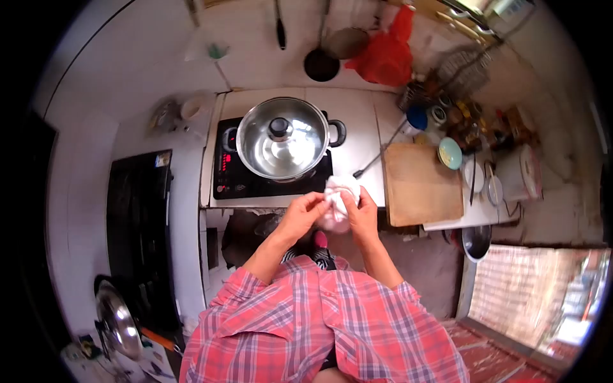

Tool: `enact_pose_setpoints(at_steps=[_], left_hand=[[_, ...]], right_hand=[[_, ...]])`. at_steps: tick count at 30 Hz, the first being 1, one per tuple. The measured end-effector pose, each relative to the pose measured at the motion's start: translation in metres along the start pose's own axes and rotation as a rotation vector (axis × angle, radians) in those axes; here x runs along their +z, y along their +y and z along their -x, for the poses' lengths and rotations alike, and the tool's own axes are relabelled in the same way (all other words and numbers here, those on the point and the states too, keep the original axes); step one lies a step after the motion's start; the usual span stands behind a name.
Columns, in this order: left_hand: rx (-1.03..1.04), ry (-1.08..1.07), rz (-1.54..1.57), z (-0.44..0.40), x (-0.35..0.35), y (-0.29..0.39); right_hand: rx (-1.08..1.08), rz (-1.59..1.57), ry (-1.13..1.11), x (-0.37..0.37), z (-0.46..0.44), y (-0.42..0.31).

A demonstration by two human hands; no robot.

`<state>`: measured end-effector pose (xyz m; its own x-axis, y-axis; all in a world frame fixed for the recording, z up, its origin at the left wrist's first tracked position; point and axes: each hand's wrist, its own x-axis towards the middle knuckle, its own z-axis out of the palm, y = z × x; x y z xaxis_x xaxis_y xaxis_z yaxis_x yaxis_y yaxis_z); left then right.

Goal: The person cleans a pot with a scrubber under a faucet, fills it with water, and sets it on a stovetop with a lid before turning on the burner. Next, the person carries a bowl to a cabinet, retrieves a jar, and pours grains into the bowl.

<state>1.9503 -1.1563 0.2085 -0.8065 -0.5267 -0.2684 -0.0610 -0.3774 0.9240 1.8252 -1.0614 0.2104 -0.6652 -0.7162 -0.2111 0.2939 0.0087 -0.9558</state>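
A crumpled white cloth [340, 193] is bunched between my two hands, just off the front edge of the counter. My right hand [364, 220] is closed around the cloth's right side. On the other side, the fingertips of my left hand [297, 217] pinch together at its edge. Ahead of them, a steel pot [305, 171] with a glass lid [271, 150] and black knob stands on a black induction cooker [223, 185], whose red display is lit. The cloth's lower part is blurred.
To the right are a wooden cutting board [421, 191], a light green bowl [449, 153], small white bowls [495, 189] and several jars. A cord with a black plug end [359, 173] lies near the cooker. A red bag [386, 56] and a black ladle [321, 65] hang on the wall.
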Motion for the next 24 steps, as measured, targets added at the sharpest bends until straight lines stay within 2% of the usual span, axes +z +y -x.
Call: enact_pose_setpoints(at_steps=[3, 5, 8, 11, 12, 13, 14, 15, 16, 17, 18, 19, 21, 22, 24], left_hand=[[0.016, 0.099, -0.159, 0.008, 0.002, -0.007], [0.083, 0.212, -0.065, 0.013, 0.011, -0.003], [0.196, 0.33, 0.143, 0.017, 0.02, -0.004], [0.302, 0.448, 0.302, 0.018, 0.019, -0.017], [0.277, 0.493, 0.267, 0.017, 0.017, -0.023], [0.172, 0.485, 0.411, 0.02, 0.017, -0.03], [0.262, 0.368, 0.479, 0.028, 0.022, -0.027], [0.201, 0.319, 0.667, 0.032, 0.03, -0.027], [0.17, 0.359, 0.551, 0.036, 0.045, -0.041], [0.289, 0.463, 0.575, 0.027, 0.053, -0.05], [0.217, 0.402, 0.725, 0.044, 0.048, -0.022], [0.28, 0.535, 0.424, 0.04, 0.042, -0.039], [0.336, 0.621, 0.529, 0.052, 0.037, -0.031], [0.356, 0.671, 0.544, 0.059, 0.032, -0.034], [0.369, 0.899, 0.347, 0.075, 0.017, -0.044]], right_hand=[[0.036, 0.141, -0.077, -0.008, 0.002, -0.001], [-0.026, 0.217, -0.121, -0.015, 0.0, 0.01], [0.382, -0.152, -0.033, -0.011, 0.0, -0.005], [0.407, -0.035, -0.241, -0.01, 0.003, -0.006], [0.418, -0.052, -0.266, -0.015, 0.002, 0.001], [0.428, -0.031, -0.312, -0.009, 0.005, 0.002], [0.363, -0.061, -0.355, -0.001, 0.011, 0.002], [0.303, -0.101, -0.401, 0.01, 0.021, 0.006], [0.197, -0.013, -0.314, 0.021, 0.036, 0.019], [0.229, -0.06, -0.132, 0.043, 0.046, 0.009], [0.092, 0.072, -0.261, 0.042, 0.045, 0.024], [-0.054, 0.194, -0.393, 0.037, 0.042, 0.038], [-0.219, 0.22, -0.417, 0.054, 0.054, 0.042], [-0.248, 0.193, -0.456, 0.06, 0.054, 0.051], [-0.276, 0.246, -0.612, 0.064, 0.052, 0.076]])
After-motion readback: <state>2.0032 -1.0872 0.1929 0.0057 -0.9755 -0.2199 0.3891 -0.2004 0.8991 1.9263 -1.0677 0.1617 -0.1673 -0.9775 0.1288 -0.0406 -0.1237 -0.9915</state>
